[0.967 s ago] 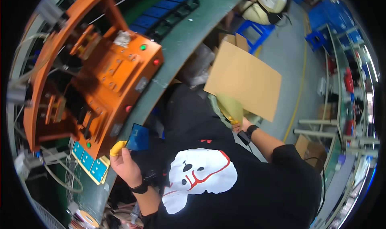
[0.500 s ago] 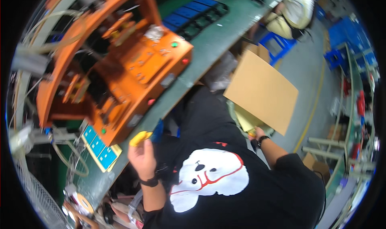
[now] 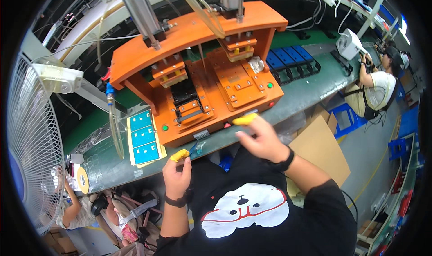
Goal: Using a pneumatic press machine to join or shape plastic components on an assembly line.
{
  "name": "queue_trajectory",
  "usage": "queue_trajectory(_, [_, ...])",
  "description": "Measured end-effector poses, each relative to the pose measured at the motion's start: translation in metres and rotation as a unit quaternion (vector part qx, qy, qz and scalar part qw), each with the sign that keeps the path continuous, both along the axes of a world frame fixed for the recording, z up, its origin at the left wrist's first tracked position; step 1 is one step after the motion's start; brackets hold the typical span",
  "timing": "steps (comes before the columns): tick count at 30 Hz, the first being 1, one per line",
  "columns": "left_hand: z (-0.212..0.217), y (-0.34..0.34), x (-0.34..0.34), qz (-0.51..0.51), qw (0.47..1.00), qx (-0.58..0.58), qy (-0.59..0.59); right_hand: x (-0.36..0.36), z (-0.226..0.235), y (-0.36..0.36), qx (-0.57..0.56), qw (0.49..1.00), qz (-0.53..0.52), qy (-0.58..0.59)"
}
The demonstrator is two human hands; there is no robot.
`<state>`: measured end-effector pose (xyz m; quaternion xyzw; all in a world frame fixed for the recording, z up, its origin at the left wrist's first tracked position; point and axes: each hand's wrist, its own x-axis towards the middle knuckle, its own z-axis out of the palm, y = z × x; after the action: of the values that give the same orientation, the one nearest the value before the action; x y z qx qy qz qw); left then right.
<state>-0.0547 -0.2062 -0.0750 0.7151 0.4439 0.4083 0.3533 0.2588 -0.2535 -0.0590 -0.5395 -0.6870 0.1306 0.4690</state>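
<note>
at the near edge of the press (image 3: pixel 202 76), the left hand (image 3: pixel 177 175) pinches a small blue part (image 3: pixel 196 149); the right hand (image 3: pixel 261 139) hovers open. keep the part level, square to the black slot (image 3: pixel 186 101).

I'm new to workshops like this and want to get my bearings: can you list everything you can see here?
Press fixture: one, orange, on the bench in front of the person.
Bench: one, green top, running across the picture.
Buttons on the press front: one green at left, one green at right.
Blue tray strip: one, three blue cells, left of the press.
Dark blue trays: a row, right of the press.
Fan: one, white, far left.
Cardboard sheet: one, brown, at the person's right.
Blue stool: one, beside the cardboard.
Co-worker: one, seated, far right.
Small blue part: one, in the left hand.
Left hand: yellow fingertip cot, pinching the blue part.
Right hand: yellow fingertip cot, empty, near the press front.
</note>
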Motion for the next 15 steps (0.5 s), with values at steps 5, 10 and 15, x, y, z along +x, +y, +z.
queue_trajectory(5, [0.028, -0.008, -0.008, -0.052, 0.998, -0.040, 0.018, -0.056, 0.058, 0.075, 0.142, 0.963, 0.000, -0.229])
queue_trajectory(10, [0.040, -0.003, -0.023, -0.110, 0.958, -0.234, -0.122, -0.051, 0.062, 0.105, 0.097, 0.946, 0.084, -0.298])
queue_trajectory(15, [0.050, 0.060, -0.020, -0.101, 0.970, -0.166, -0.148, -0.040, 0.076, 0.112, 0.227, 0.932, 0.088, -0.267])
